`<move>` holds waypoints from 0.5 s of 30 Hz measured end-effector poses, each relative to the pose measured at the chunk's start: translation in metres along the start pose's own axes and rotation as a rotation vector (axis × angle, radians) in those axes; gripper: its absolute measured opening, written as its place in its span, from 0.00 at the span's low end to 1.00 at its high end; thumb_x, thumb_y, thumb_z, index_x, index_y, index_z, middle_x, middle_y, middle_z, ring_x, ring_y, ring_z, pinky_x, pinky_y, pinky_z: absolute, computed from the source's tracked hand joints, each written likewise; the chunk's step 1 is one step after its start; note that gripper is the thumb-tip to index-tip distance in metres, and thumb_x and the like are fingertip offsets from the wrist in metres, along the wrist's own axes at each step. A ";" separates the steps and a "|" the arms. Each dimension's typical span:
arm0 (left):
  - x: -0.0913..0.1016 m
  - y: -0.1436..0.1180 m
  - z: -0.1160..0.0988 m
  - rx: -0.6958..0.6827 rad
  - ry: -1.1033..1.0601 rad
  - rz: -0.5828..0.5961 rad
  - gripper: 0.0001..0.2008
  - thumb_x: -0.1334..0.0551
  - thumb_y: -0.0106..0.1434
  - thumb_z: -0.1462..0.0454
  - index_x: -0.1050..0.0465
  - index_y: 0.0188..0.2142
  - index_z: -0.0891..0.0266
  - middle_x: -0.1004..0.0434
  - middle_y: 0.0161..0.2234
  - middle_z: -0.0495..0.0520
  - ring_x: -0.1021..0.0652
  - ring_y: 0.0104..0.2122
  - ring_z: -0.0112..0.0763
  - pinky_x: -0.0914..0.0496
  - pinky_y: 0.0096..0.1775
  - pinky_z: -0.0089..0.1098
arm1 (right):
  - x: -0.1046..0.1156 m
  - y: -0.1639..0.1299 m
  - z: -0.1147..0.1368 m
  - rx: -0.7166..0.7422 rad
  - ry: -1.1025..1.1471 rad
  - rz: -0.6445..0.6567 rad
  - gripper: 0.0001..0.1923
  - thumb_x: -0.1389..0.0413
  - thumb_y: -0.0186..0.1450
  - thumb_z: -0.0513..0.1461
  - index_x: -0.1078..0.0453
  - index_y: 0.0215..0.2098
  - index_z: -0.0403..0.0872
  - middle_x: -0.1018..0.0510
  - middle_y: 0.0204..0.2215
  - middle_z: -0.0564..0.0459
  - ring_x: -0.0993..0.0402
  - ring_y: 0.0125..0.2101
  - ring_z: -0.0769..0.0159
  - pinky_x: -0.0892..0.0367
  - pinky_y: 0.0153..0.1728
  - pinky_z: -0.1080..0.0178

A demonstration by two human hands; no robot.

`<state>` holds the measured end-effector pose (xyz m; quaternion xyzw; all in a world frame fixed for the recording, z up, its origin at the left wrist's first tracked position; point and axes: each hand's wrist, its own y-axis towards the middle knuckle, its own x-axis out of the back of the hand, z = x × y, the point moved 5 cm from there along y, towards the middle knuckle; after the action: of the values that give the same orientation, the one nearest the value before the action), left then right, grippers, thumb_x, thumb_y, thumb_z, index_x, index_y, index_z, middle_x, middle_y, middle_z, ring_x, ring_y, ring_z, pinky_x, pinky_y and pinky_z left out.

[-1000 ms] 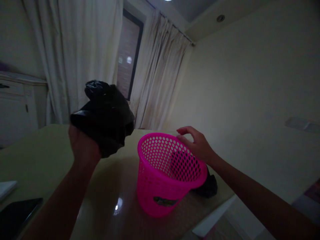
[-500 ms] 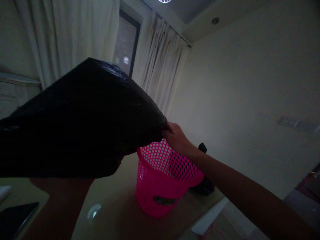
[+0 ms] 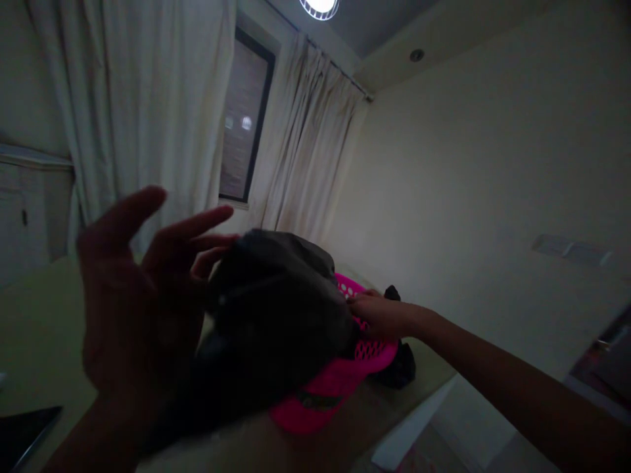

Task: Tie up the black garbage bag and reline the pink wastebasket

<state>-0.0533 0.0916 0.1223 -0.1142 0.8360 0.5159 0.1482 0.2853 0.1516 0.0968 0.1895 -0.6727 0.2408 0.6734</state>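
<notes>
A black plastic bag, blurred in part, hangs over the near side of a pink perforated basket. My right hand grips the bag's edge above the basket's opening. To the left, my left hand is raised with its fingers apart. Its fingertips come close to the bag's left edge; whether they touch it I cannot tell. Much of the basket's rim and inside is hidden behind the bag.
More black plastic lies on the table behind the basket. A dark flat object rests at the lower left. The table's edge runs along the right, below a wall. Curtains and a window stand beyond.
The bag, spread wide on the left before, has dropped and bunched toward the basket. My left hand has come out from beneath it and opened. My right hand has shifted slightly right and down.
</notes>
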 end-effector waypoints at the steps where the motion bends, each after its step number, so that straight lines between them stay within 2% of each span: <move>1: -0.006 -0.002 0.002 0.016 -0.062 0.064 0.19 0.45 0.81 0.49 0.29 0.66 0.39 0.15 0.58 0.46 0.14 0.53 0.39 0.19 0.57 0.45 | 0.000 -0.001 0.003 -0.010 0.029 0.055 0.18 0.33 0.56 0.36 0.18 0.46 0.50 0.15 0.41 0.47 0.19 0.47 0.52 0.28 0.52 0.54; 3: -0.015 -0.008 0.010 0.044 -0.084 0.210 0.16 0.41 0.80 0.55 0.27 0.64 0.47 0.16 0.58 0.50 0.16 0.54 0.37 0.21 0.57 0.39 | 0.009 -0.001 0.007 -0.050 0.119 0.106 0.27 0.29 0.54 0.39 0.19 0.53 0.49 0.15 0.45 0.46 0.19 0.51 0.48 0.27 0.53 0.53; 4: -0.018 -0.012 0.015 0.054 -0.030 0.283 0.15 0.40 0.79 0.57 0.27 0.63 0.49 0.16 0.58 0.51 0.17 0.55 0.36 0.21 0.57 0.36 | 0.017 0.000 0.010 -0.067 0.165 0.089 0.31 0.29 0.55 0.41 0.21 0.57 0.47 0.15 0.48 0.44 0.20 0.52 0.47 0.26 0.54 0.53; 8: -0.035 -0.028 0.035 0.085 0.217 0.662 0.16 0.38 0.77 0.62 0.28 0.61 0.47 0.17 0.53 0.47 0.16 0.50 0.36 0.22 0.49 0.33 | 0.042 0.004 0.019 -0.097 0.285 -0.127 0.40 0.35 0.62 0.45 0.34 0.70 0.42 0.17 0.55 0.38 0.19 0.52 0.46 0.26 0.53 0.52; 11: -0.049 -0.039 0.040 0.084 0.291 0.849 0.16 0.42 0.78 0.61 0.27 0.62 0.47 0.16 0.54 0.48 0.17 0.53 0.40 0.23 0.55 0.40 | 0.037 0.007 0.025 -0.107 0.237 -0.253 0.44 0.39 0.63 0.41 0.46 0.75 0.43 0.16 0.51 0.38 0.17 0.45 0.50 0.27 0.47 0.54; 13: -0.057 -0.044 0.038 0.055 0.322 0.920 0.19 0.46 0.81 0.60 0.29 0.66 0.48 0.19 0.62 0.51 0.21 0.62 0.42 0.28 0.64 0.46 | 0.031 0.009 0.027 -0.113 0.187 -0.318 0.40 0.42 0.65 0.40 0.44 0.73 0.45 0.15 0.48 0.40 0.17 0.43 0.51 0.28 0.44 0.55; 15: -0.062 -0.048 0.036 0.021 0.344 0.994 0.23 0.50 0.82 0.58 0.35 0.72 0.49 0.27 0.71 0.54 0.29 0.70 0.43 0.36 0.71 0.51 | 0.028 0.011 0.026 -0.119 0.151 -0.359 0.28 0.44 0.68 0.41 0.34 0.66 0.47 0.15 0.47 0.41 0.17 0.43 0.51 0.30 0.43 0.56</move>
<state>0.0257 0.1052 0.0903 0.2148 0.8067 0.4892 -0.2528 0.2574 0.1474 0.1251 0.2475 -0.5890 0.0903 0.7639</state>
